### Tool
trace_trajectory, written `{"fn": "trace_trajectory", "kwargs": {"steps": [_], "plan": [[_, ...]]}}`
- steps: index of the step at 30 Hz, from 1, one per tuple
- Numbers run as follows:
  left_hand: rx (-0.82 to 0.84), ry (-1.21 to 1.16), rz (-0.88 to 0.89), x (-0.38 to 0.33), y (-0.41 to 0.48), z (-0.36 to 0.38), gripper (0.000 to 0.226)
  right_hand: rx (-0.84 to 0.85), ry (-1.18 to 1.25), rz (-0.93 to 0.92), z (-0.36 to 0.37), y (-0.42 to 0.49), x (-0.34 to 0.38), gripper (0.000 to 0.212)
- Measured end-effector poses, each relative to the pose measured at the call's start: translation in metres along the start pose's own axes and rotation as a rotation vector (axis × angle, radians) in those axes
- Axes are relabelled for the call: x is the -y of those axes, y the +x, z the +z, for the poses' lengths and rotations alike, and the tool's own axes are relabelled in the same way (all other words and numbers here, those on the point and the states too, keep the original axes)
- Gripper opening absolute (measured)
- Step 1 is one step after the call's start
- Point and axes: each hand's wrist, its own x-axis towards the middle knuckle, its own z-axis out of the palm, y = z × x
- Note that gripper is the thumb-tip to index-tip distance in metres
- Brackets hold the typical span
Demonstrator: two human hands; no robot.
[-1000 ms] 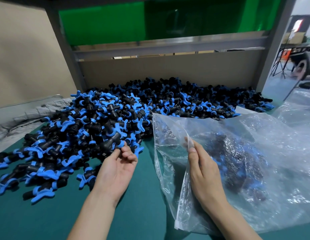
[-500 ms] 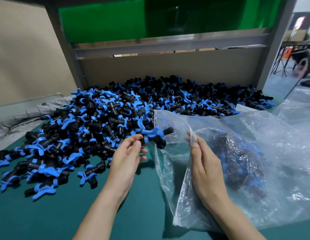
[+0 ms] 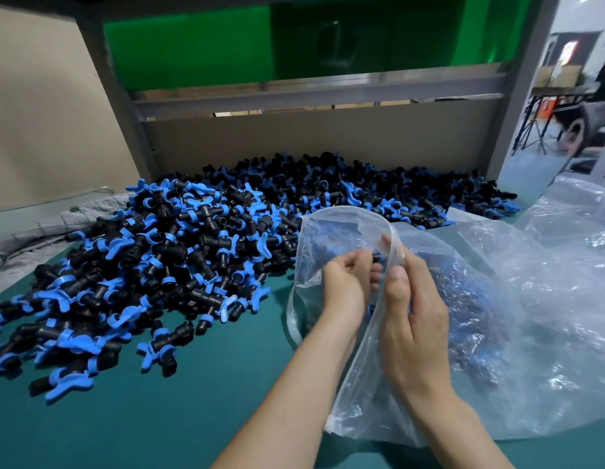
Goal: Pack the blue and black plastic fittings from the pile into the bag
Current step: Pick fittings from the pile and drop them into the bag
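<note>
The blue and black plastic fittings [image 3: 199, 258] lie in a broad loose heap (black tube bodies, blue winged handles, pointing every way). Just right of it lies the clear plastic bag [image 3: 497, 333], its mouth lifted into an open arch, more fittings showing blurred through the film. One fitting [image 3: 376, 257] sits at the mouth in the fingertips of the left hand [image 3: 341, 289]; the right hand [image 3: 412, 319] pinches the rim.
</note>
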Motion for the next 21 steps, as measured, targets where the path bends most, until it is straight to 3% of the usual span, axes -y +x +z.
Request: {"fn": "trace_trajectory", "kwargs": {"steps": [2,5,7,11,14,18,21], "plan": [[0.167,0.094,-0.015,-0.011,0.0,0.005,0.029,0.0,0.006,-0.042,-0.002,0.001,0.001,0.026],[0.292,0.359,0.057,-0.02,-0.004,0.002,0.039,0.04,0.0,-0.06,-0.001,0.0,0.0,0.032],[0.318,0.333,0.005,-0.013,-0.003,-0.008,0.039,0.095,-0.013,-0.057,0.001,-0.002,-0.001,0.041],[0.12,0.315,0.109,0.006,-0.009,-0.047,0.023,0.226,-0.115,-0.088,0.005,-0.008,-0.005,0.044],[-0.157,0.306,0.22,0.03,-0.024,-0.087,0.027,0.287,-0.196,-0.105,0.007,-0.011,-0.007,0.044],[-0.481,0.858,0.341,0.044,-0.033,-0.142,0.023,0.405,-0.314,-0.207,0.012,-0.016,-0.01,0.051],[-0.545,1.165,0.24,0.05,-0.032,-0.151,0.02,0.437,-0.396,-0.272,0.012,-0.018,-0.013,0.077]]}}
